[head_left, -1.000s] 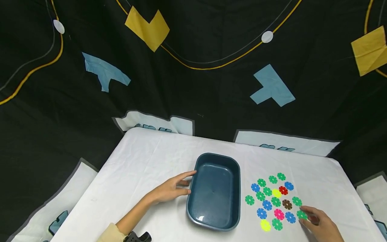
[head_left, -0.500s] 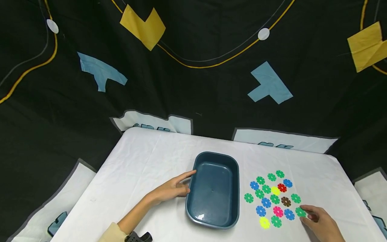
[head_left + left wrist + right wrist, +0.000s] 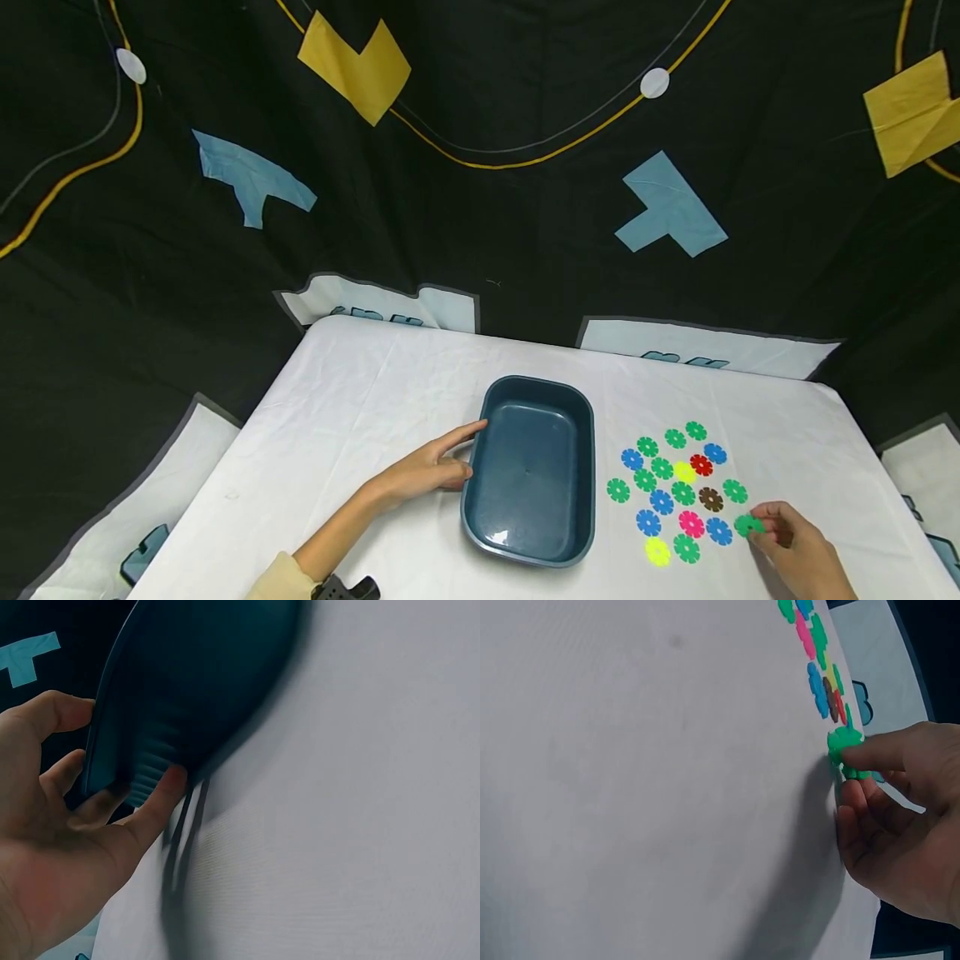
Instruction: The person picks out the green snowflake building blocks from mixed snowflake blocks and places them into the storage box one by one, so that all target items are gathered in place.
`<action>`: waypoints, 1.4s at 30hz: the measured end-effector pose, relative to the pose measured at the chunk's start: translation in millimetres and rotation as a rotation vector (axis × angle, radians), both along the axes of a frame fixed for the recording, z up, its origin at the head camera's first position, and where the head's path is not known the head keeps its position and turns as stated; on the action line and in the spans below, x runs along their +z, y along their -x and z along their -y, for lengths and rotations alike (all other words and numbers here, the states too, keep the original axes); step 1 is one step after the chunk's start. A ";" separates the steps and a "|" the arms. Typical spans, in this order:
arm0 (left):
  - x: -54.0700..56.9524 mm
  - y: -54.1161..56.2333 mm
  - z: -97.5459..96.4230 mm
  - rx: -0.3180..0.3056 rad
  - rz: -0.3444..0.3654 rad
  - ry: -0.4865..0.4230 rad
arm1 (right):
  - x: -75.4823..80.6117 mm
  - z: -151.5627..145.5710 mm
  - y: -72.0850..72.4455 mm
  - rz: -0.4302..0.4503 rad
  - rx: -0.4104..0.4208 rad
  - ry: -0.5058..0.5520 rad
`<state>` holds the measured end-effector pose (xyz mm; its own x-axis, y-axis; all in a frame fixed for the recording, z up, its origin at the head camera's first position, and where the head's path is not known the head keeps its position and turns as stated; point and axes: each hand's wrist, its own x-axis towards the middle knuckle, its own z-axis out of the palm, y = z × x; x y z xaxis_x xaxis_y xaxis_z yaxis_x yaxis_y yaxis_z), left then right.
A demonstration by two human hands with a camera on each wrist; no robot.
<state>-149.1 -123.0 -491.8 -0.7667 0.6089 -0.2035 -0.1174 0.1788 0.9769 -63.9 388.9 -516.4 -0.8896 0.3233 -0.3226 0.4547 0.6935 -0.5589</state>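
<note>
My right hand (image 3: pixel 802 550) pinches a green notched plastic disc (image 3: pixel 748 526) between thumb and fingertips at the right edge of a group of discs. In the right wrist view the disc (image 3: pixel 841 742) stands tilted at the fingertips. On the other side, my left hand (image 3: pixel 423 468) touches the left side of a dark blue rectangular plastic bin (image 3: pixel 528 554). Its index fingertip is at the rim, and in the left wrist view the thumb (image 3: pixel 161 799) lies against the ribbed outer wall. No disc shows inside the bin.
Several flat discs lie right of the bin, among them a pink disc (image 3: pixel 691 524), a brown disc (image 3: pixel 711 499), a red disc (image 3: pixel 701 465) and a yellow disc (image 3: pixel 657 551). A white cloth (image 3: pixel 360 375) covers the table. Behind it hangs a black curtain (image 3: pixel 480 242).
My right fingers have picked up the edge of the green disc, which now tilts off its flat position. The left hand keeps its place at the bin, its fingers slightly drawn together.
</note>
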 end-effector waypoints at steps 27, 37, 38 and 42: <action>-2.7 0.2 -1.1 0.027 0.056 -0.062 | 73.4 148.7 22.6 -0.248 0.251 0.462; -5.5 0.3 -1.7 0.033 0.050 -0.062 | 67.0 215.1 34.0 -0.255 0.545 0.578; -5.5 0.2 -2.0 0.034 0.051 -0.065 | 65.3 220.7 34.5 -0.254 0.577 0.569; -5.0 -0.4 -2.7 0.037 0.058 -0.078 | 58.5 238.5 37.5 -0.242 0.666 0.528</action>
<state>-148.7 -120.3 -496.8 -0.7773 0.5960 -0.2013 -0.1792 0.0969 0.9790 -101.3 150.4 -457.9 -0.9035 -0.4241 -0.0621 -0.1237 0.3967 -0.9096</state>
